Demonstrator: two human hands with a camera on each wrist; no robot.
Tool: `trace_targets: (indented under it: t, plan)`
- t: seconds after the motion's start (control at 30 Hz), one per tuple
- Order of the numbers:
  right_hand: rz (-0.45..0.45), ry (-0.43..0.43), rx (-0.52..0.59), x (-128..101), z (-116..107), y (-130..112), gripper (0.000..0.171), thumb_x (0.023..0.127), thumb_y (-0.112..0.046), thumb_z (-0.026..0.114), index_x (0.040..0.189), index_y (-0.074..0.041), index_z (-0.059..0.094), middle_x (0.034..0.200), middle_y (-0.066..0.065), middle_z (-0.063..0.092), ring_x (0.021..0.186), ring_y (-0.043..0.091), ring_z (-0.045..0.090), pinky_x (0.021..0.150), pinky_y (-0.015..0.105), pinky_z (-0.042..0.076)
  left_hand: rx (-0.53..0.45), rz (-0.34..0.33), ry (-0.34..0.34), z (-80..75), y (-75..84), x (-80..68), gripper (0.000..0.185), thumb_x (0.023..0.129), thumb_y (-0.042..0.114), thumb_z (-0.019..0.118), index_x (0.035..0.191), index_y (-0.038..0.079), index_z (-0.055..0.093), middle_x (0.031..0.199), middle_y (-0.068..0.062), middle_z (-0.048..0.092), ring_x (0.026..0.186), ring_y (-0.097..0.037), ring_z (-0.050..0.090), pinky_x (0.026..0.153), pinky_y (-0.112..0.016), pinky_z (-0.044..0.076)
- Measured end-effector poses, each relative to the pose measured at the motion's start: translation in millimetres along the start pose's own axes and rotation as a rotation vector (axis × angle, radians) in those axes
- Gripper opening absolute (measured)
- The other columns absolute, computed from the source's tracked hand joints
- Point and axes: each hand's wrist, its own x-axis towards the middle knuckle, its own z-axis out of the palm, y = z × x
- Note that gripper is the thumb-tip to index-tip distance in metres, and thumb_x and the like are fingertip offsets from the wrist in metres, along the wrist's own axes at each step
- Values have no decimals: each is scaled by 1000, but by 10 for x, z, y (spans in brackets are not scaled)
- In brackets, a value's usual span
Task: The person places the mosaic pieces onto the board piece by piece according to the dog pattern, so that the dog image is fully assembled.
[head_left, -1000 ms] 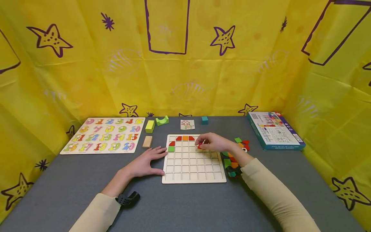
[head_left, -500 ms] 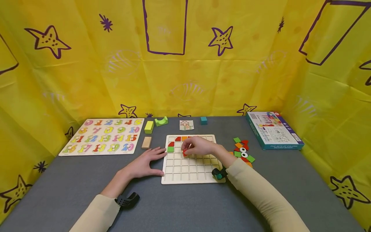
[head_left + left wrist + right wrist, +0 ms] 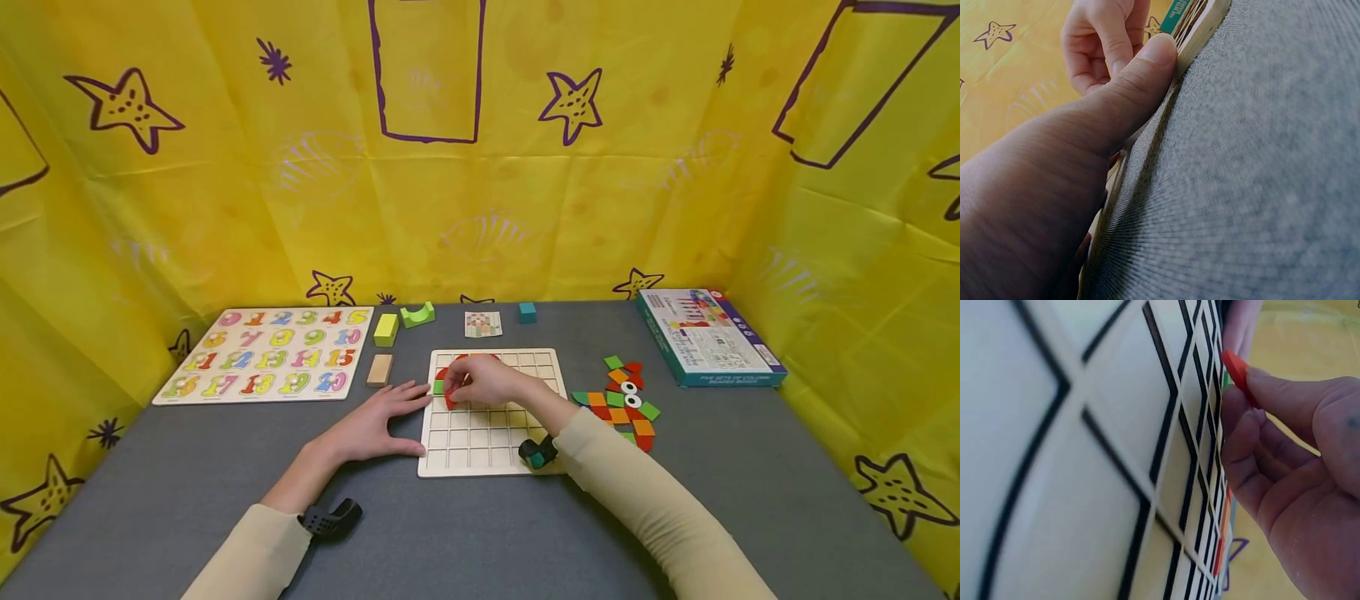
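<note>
A pale wooden grid board (image 3: 480, 457) lies on the grey table. My left hand (image 3: 372, 427) rests at its left side with fingers spread, and in the left wrist view the thumb (image 3: 1147, 62) touches the board's edge. Between thumb and fingertips my right hand (image 3: 487, 381) pinches a small red tile (image 3: 1239, 376), low over the board's left columns. A green tile (image 3: 438, 387) sits in the leftmost column, beside the right fingertips. Red and orange tiles fill part of the top row, mostly hidden behind the right hand.
Loose coloured tiles (image 3: 617, 399) lie right of the board. Behind it are a picture card (image 3: 482, 323) and a blue cube (image 3: 527, 312). A number puzzle (image 3: 262, 354), yellow block (image 3: 386, 330), green arch (image 3: 418, 314) and wooden block (image 3: 379, 370) stand left; a box (image 3: 711, 337) lies far right.
My right hand has moved left across the board with the red tile, from the upper right part to the left columns. The left hand has stayed at the board's edge.
</note>
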Motion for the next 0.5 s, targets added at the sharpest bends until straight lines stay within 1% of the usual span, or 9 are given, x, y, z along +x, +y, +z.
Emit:
trace_targets:
  t: [0.23,0.5]
  plan:
    - [7,18,-37,51,57,-61,4,93,-9,75,96,-9,71,84,-6,64,78,8,58,73,22,50,1,-12,-10,-1,-1,5,90,81,64,75,151,12,50,160,-6,37,150,-36,22,120,-59,11]
    - [26,15,-47,37,51,-61,8,91,-7,76,99,-8,72,86,-4,64,80,10,60,76,24,51,-2,-21,-9,-4,5,5,90,81,63,75,151,11,50,160,-6,37,150,-36,22,120,-59,11]
